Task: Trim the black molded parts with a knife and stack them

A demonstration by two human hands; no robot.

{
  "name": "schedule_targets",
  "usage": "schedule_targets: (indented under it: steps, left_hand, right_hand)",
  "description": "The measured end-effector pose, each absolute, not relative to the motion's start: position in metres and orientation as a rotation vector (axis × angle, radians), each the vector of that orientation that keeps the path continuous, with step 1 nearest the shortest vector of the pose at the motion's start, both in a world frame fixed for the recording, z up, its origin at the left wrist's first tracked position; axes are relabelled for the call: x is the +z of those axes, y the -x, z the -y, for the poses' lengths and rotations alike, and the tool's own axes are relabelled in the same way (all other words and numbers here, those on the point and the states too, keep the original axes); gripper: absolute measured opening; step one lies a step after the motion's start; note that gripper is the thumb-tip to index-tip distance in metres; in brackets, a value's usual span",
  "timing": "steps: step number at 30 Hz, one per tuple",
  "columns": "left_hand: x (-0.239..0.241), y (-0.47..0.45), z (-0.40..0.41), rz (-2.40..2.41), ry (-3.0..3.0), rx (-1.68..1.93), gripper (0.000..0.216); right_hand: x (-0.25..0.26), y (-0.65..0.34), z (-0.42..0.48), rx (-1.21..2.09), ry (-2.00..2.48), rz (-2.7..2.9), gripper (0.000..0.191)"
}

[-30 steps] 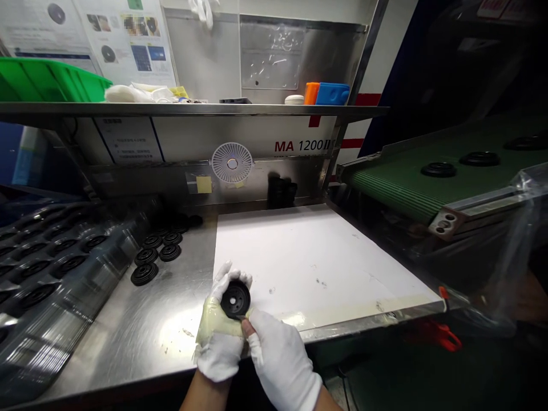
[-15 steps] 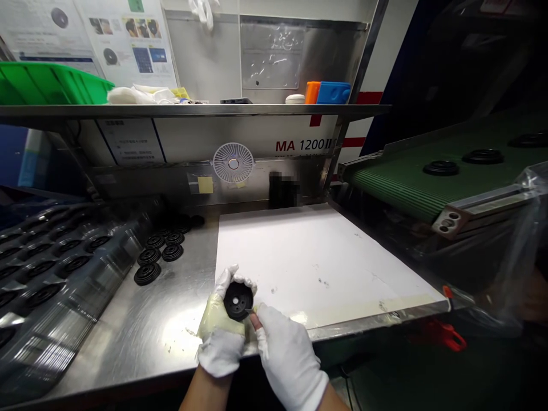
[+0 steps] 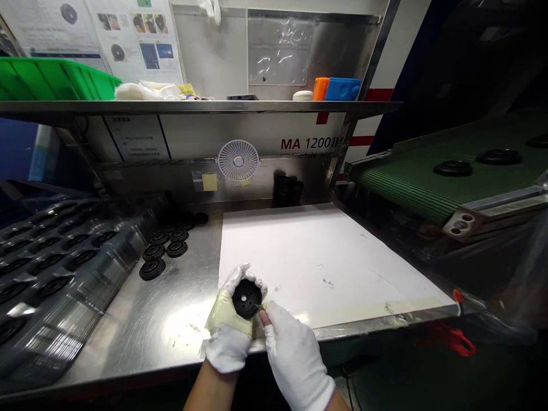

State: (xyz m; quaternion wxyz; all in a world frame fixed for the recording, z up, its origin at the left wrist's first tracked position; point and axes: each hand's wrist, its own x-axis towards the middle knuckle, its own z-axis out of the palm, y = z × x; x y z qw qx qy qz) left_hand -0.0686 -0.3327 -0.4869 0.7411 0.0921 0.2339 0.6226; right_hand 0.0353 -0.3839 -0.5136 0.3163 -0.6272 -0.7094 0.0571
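My left hand [image 3: 230, 322], in a white glove with a yellowish coated palm, is closed around a round black pulley-like wheel [image 3: 247, 298]. The wheel's flat face, with a bright centre hole and smaller holes, is turned towards me. My right hand [image 3: 291, 348], in a white glove with one fingertip bare, pinches a thin pointed tool [image 3: 259, 307]. Its tip meets the wheel's lower right rim; most of the tool is hidden inside the fingers. Both hands are above the front edge of the steel bench [image 3: 124, 319], by the white sheet [image 3: 291, 251].
Several black wheels [image 3: 152, 269] lie on the bench at left, beside stacked clear trays [image 3: 51, 285] holding more. A small fan [image 3: 238, 161] hangs below the shelf [image 3: 205, 107]. On the right, a green conveyor [image 3: 411, 185] carries black wheels. Red-handled scissors [image 3: 458, 339] hang at the bench edge.
The view has shifted slightly, so the bench and shelf appear further right. Both hands keep their grips, and the tool's tip stays at the wheel's lower right rim.
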Motion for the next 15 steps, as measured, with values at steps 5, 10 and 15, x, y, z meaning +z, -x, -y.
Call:
schedule_targets:
  steps: [5,10,15]
  left_hand:
    - [-0.489,0.063,0.334,-0.486,-0.272,1.586,0.022]
    - [-0.481,0.074,0.339,-0.527,-0.255,1.328,0.038]
    - [-0.485,0.072,0.342,-0.531,-0.307,1.440,0.032]
  right_hand:
    - [-0.514,-0.022,0.388,0.120,1.623,1.845,0.025]
    - [-0.509,-0.030,0.386,0.125,1.599,1.872,0.025]
    - [-0.514,-0.033,0.387,0.138,1.642,1.851,0.024]
